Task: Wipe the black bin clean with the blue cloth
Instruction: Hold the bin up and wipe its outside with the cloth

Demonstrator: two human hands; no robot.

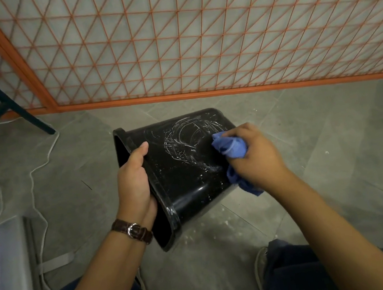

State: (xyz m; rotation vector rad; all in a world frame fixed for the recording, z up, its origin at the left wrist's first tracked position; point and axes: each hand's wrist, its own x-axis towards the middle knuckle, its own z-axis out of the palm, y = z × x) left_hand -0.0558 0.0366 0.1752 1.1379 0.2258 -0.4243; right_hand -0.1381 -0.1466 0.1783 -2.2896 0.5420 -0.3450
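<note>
Fingers of the left hand [132, 181] are hidden inside the black bin [185, 178]; only the thumb shows, gripping the rim. The bin is tipped on its side, mouth leftward, over grey floor tiles [308, 126]; whether it touches them is unclear. The right hand [255, 157] clutches the bunched blue cloth [232, 148] against the smeared wall. An orange lattice screen [192, 31] stands behind.
</note>
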